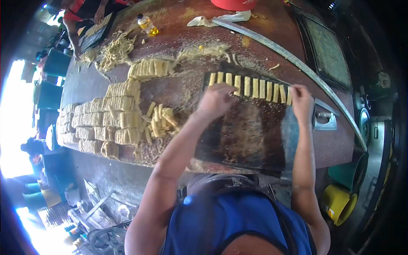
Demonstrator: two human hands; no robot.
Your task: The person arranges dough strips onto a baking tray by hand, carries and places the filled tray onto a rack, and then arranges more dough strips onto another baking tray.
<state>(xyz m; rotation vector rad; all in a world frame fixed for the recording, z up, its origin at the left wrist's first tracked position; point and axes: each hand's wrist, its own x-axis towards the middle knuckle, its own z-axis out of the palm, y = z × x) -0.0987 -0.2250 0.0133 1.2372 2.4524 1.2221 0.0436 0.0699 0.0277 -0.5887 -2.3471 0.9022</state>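
A row of pale yellow dough sticks lies side by side along the far part of a dark baking tray. My left hand is over the left part of the row, fingers curled and slightly blurred; it covers the lower ends of a few sticks. Whatever its fingertips grip is hidden. At the right end of the row, my right hand has its fingers drawn together against the last dough stick. Left of the tray sits a loose heap of cut dough sticks.
Stacked rows of dough sticks cover the table's left side. A long metal strip curves across the right, near a metal scraper. Farther back are an oil bottle, a cloth, a red tub and another person's hand.
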